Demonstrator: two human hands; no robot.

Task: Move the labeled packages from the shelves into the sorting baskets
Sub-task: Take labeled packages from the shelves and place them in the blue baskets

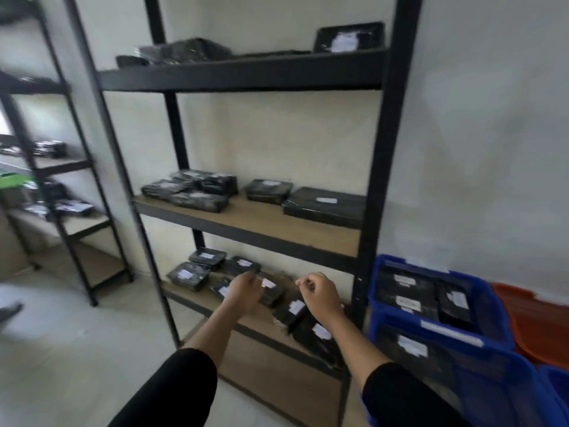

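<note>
**A:** so what are the fingers doing here? looks like both are curled

**B:** yeah, the left hand (243, 292) has its fingers bent loosely over the black plastic-wrapped packages with white labels (271, 286) on the low shelf, lower middle of the frame. it's blurry, so I can't tell if it's actually got hold of one or is just above it. the right hand (320, 292) is half closed, thumb and forefinger nearly pinched, and nothing visible in it

**A:** and how far along is the job?

**B:** partway I'd say. the blue plastic crate (495, 297) at lower right already has several labelled packages in it, and a second blue crate (505, 392) in front of it has at least one. there's an orange basket (535, 322) at the right edge, can't see what's inside

**A:** so lots left?

**B:** plenty. the black metal shelving unit with wooden boards (246, 224) has a bunch on the low shelf, a handful on the middle one, a few up top. the other rack (61, 167) at far left holds some too
</note>
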